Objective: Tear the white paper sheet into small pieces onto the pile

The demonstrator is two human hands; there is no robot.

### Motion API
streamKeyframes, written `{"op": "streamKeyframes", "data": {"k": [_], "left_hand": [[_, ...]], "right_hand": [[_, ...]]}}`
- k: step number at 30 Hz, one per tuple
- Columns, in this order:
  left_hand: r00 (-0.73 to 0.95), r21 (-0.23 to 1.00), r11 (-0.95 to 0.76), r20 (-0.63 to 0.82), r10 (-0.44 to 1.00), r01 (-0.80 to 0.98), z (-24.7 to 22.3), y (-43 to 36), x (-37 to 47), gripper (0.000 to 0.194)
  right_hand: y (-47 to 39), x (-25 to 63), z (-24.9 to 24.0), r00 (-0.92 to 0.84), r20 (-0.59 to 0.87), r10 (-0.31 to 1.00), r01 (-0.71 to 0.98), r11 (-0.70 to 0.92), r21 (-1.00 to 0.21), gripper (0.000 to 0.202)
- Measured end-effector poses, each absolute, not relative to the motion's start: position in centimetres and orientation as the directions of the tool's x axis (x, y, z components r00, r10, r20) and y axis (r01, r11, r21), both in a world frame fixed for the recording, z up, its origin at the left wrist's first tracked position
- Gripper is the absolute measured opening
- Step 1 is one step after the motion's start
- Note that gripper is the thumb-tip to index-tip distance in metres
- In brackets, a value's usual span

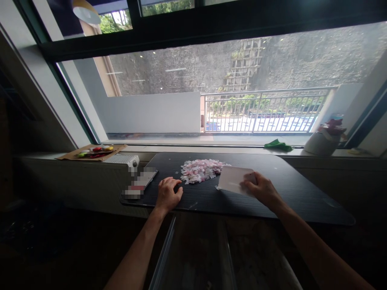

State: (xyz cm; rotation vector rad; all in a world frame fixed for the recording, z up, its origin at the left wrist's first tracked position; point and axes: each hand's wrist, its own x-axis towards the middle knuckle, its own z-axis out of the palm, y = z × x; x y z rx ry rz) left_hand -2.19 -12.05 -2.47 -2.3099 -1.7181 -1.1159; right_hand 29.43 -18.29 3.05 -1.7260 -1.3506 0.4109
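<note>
My right hand grips the edge of a flat, pale rectangular piece, like a card or a scraper. That piece is tilted above the dark table, close to the right end of a heap of small pink and white paper-like scraps. A small scrap lies by its lower left corner. My left hand rests on the table near the front left of the heap, holding nothing, with its fingers loosely bent and the thumb apart.
At the table's left lies a partly blurred-out flat object. A cardboard sheet with colourful items is on the sill, beside a white vented unit. A green cloth and a pale pot stand along the window to the right.
</note>
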Motion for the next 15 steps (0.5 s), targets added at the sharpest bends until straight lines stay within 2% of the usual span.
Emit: {"op": "streamKeyframes", "data": {"k": [6,10,12,15], "left_hand": [[0.171,0.328,-0.366,0.496,0.851,0.871,-1.0,-12.4,-1.5,0.02],[0.352,0.244,-0.504,0.473,0.808,0.828,1.7,-12.9,2.3,0.021],[0.423,0.256,-0.543,0.401,0.812,0.8,2.9,-13.0,4.9,0.021],[0.411,0.264,-0.455,0.206,0.888,0.85,3.9,-12.8,8.2,0.023]], "right_hand": [[-18.4,30.4,2.9,0.373,0.204,0.905,0.606,-0.071,-0.792,0.021],[-18.5,30.4,2.8,0.354,0.181,0.918,0.609,-0.079,-0.789,0.018],[-18.5,30.1,2.8,0.356,0.183,0.916,0.602,-0.074,-0.795,0.018],[-18.7,29.7,2.9,0.348,0.19,0.918,0.599,-0.062,-0.798,0.02]]}}
